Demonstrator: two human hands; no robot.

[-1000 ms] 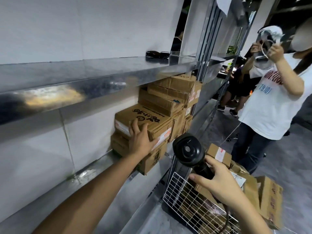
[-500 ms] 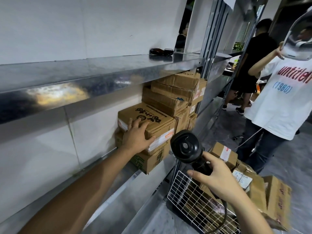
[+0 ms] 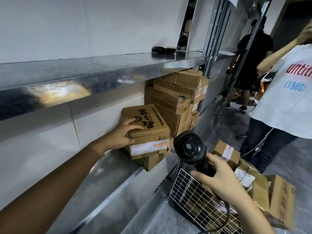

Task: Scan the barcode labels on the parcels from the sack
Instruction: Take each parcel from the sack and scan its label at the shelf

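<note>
White tiled wall [image 3: 50, 22], shiny metal shelves [image 3: 101, 70], grey floor [image 3: 287, 166].

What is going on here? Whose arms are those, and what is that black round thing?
The camera sits on a person's head, so the arms you see are their own. The left hand grips a cardboard box with black writing, lying on a stack on the metal shelf. The right hand holds a black barcode scanner, which reads parcel labels. Below is a wire basket with more parcels. Another person in a white T-shirt stands nearby.
</note>
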